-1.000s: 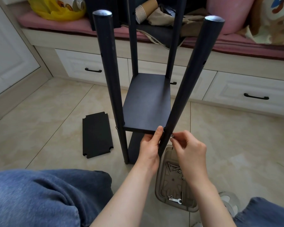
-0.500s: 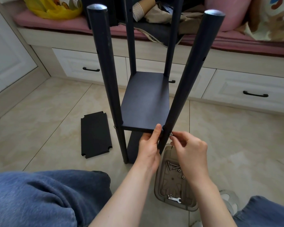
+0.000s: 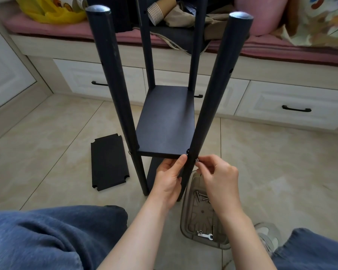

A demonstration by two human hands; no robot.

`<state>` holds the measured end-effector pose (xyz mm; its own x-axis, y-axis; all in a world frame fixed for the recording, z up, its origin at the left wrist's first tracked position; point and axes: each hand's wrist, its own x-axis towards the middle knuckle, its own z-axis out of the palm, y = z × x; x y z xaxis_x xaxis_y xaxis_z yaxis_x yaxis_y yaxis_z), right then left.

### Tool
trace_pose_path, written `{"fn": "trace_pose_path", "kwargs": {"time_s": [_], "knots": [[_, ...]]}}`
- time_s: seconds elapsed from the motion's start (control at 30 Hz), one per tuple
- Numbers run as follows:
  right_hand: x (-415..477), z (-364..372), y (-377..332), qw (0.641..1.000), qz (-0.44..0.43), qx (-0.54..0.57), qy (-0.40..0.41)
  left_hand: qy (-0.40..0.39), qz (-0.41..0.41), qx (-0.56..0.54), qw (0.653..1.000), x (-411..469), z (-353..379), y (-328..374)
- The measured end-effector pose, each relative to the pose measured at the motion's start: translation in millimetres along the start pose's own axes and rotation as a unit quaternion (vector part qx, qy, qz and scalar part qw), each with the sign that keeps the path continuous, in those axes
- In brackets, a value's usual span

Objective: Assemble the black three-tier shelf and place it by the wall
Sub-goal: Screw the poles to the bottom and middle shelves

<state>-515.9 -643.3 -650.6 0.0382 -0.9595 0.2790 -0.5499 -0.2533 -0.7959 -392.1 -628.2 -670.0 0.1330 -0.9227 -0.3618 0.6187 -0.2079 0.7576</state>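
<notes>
The black shelf frame stands on the tiled floor in front of me, its round posts rising toward the camera. A black shelf board (image 3: 167, 121) sits between the posts, and a lower board shows beneath it. My left hand (image 3: 169, 177) supports the board's near right corner from below, thumb up against the near right post (image 3: 213, 94). My right hand (image 3: 216, 178) pinches a small silver screw (image 3: 197, 160) at the side of that post, level with the board. A third loose black board (image 3: 109, 162) lies flat on the floor to the left.
A clear plastic tray (image 3: 185, 217) with several screws and a small wrench lies on the floor under my right wrist. My knees in blue jeans fill the bottom corners. Behind the shelf runs a window bench with white drawers, pink cushions and clutter.
Both hands stay at the near right corner. My right fingers have shifted slightly on the screw. The view has tilted a little.
</notes>
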Motion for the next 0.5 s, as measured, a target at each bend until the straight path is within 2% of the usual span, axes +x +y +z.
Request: {"fn": "trace_pose_path", "kwargs": {"time_s": [0.1,0.3,0.5], "knots": [[1.4,-0.9,1.1,1.000,0.016,0.018,-0.009,-0.006,0.004,-0.021,1.000,-1.0,1.9,1.2],[1.7,-1.4,3.4,0.988,0.087,0.127,0.012,-0.019,0.004,-0.047,0.999,-1.3,3.8,2.2],[2.2,-2.5,3.8,0.990,0.078,0.120,-0.002,-0.028,0.013,-0.052,0.998,-0.4,3.3,1.9]]}}
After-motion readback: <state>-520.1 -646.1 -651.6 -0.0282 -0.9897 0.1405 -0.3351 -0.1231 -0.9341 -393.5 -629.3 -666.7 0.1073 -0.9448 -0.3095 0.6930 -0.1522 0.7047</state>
